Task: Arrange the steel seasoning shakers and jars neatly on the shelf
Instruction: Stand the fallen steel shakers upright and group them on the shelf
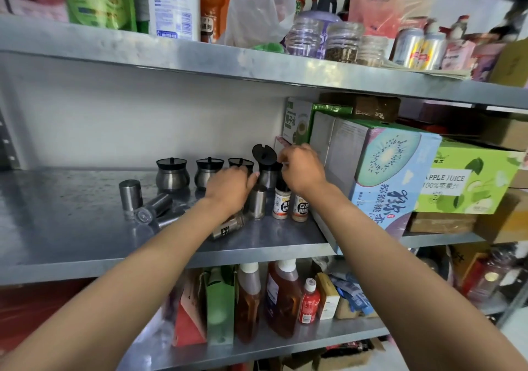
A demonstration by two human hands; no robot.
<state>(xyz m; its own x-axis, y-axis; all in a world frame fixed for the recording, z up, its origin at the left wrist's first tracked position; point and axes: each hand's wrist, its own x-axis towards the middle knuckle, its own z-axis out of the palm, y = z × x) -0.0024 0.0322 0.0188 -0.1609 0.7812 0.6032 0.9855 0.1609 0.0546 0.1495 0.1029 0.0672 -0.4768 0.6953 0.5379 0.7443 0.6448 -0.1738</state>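
Both bare forearms reach up and forward onto the middle steel shelf [85, 227]. The left hand [228, 187] lies palm down with fingers curled over something among the shakers; what it has hold of is hidden beneath it, so its grip cannot be told. The right hand [303, 170] sits higher, fingers bent and pinching at the rim of the open jar [268, 175], whose black lid [263, 153] stands flipped up.

From the left: an upright steel shaker [131, 192], a smooth brushed cylinder; just beside it a fallen shaker [154, 206] lying on its side with its clear end towards the camera. Behind them stand two pot-bellied steel jars [172, 175] [206, 172] with black mesh-look lids — a third jar [241, 163] is partly behind the left hand. A tipped glass shaker [230, 225] lies under the left wrist, a standing steel shaker [257, 202] next to it, then two small pepper bottles [281, 200] with white labels.

The shelf is dull, speckled sheet metal against a white wall. To the right sits a kiwi drink carton [391, 176] and an apple juice box [468, 179]; above, clear glass jars [343, 42]; below, amber bottles [281, 296].
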